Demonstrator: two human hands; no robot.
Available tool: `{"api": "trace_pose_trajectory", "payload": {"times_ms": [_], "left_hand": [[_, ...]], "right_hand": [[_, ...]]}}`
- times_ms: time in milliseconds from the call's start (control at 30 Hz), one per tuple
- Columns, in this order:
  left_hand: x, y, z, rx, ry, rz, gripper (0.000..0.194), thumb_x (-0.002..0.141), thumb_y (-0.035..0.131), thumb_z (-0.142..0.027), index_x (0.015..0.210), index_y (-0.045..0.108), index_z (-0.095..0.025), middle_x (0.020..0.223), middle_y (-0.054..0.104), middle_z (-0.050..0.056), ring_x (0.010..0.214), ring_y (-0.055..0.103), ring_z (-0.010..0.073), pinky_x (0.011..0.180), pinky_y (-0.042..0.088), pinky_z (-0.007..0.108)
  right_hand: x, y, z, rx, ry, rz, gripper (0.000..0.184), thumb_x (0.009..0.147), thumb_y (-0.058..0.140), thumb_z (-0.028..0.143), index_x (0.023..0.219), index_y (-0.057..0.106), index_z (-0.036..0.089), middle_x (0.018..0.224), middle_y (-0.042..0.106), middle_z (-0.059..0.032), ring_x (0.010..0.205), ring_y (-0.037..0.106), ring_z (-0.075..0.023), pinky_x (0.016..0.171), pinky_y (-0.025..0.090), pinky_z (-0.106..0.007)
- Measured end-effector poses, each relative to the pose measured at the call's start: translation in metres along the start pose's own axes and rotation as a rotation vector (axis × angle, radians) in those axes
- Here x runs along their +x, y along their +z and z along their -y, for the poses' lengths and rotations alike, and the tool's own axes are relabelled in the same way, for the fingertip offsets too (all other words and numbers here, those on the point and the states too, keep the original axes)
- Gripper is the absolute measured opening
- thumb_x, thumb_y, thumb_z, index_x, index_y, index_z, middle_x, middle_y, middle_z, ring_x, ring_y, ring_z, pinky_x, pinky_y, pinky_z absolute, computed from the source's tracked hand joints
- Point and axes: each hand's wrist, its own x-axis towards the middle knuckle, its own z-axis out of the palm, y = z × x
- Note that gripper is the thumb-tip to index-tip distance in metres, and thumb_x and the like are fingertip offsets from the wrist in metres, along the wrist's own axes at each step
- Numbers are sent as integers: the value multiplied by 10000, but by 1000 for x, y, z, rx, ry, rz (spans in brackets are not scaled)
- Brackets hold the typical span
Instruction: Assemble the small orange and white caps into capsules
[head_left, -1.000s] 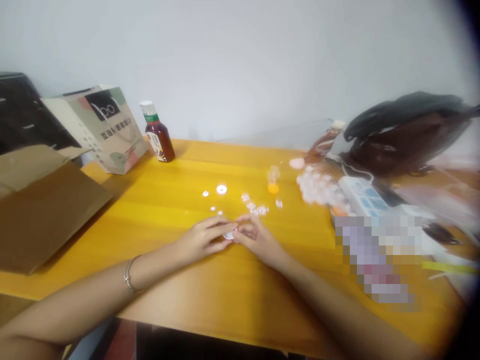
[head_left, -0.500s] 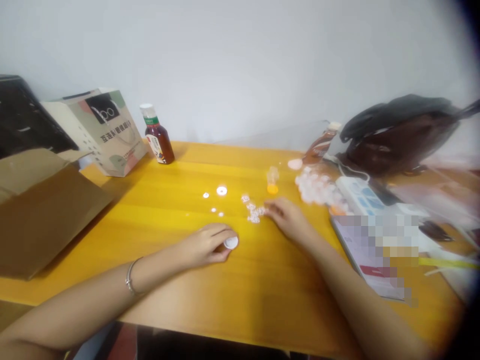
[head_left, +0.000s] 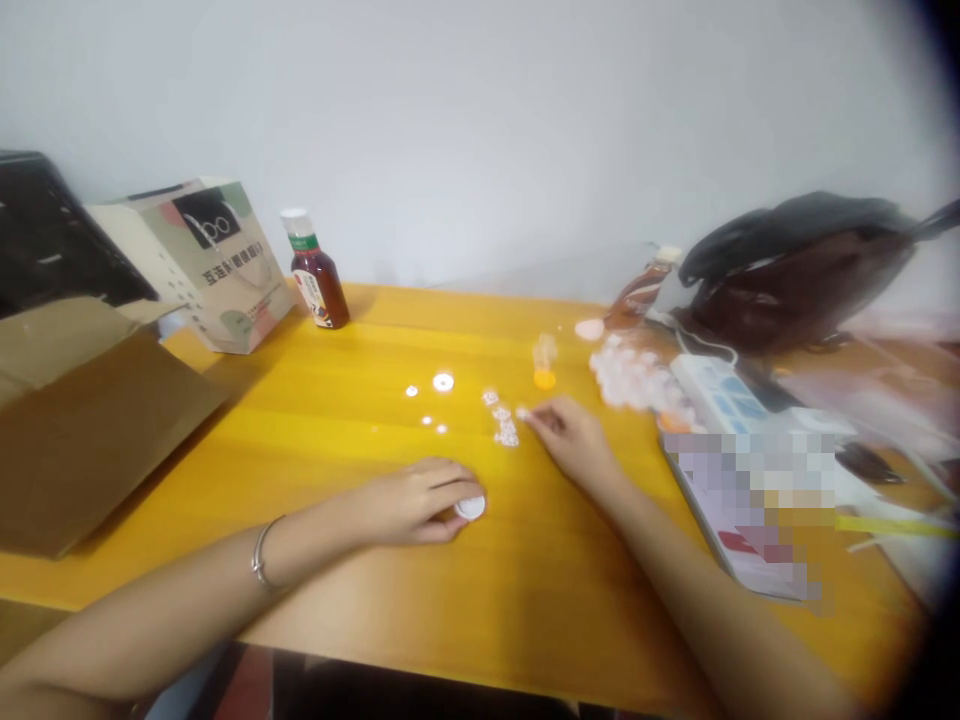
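My left hand (head_left: 431, 500) is closed round a small white round piece (head_left: 470, 508), held by its edge near the front of the table. To its right and farther back, my right hand (head_left: 566, 430) pinches a tiny white piece (head_left: 523, 413) between thumb and fingertips. Several small white patterned pieces (head_left: 507, 435) lie just left of those fingertips, too blurred to tell their kind. A white disc (head_left: 443, 382) with a dark centre and several smaller white pieces (head_left: 412, 391) rest beyond my left hand.
A small clear container with an orange base (head_left: 544, 379) stands behind my right hand. Whitish rounded items (head_left: 637, 370) cluster at right, near a power strip (head_left: 716, 390) and a dark bag (head_left: 802, 270). At left are a cardboard box (head_left: 97, 430), paper bag (head_left: 225, 270) and dark-red bottle (head_left: 322, 290).
My hands were together at the white round piece. My right hand has moved right and away to the small pieces and now pinches one; my left hand has shifted slightly nearer with the round piece.
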Motion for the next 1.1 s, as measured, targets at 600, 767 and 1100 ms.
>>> {"api": "trace_pose_trajectory", "payload": {"times_ms": [600,767,1100], "left_hand": [[88,-12,85,197,-227,0,249,860,393,-201,1063,535,-182,978,524,78,873,544,179,766,426,290],[90,-2,90,126,-237,-27,189,852,415,-198,902,596,-172,881,535,59,828,541,160,784,403,278],[88,-3,91,44,-350,-101,160,698,605,-247,817,567,-148,739,566,28,678,537,152,629,419,252]], "right_hand": [[-36,40,48,872,420,118,248,615,695,368,660,532,187,593,592,25,557,553,-107,621,457,-260],[-36,44,44,878,443,168,286,575,720,383,652,524,189,585,601,24,547,562,-116,616,471,-271],[-34,44,44,876,440,195,290,564,723,388,628,521,191,568,602,32,539,565,-115,631,466,-282]]}}
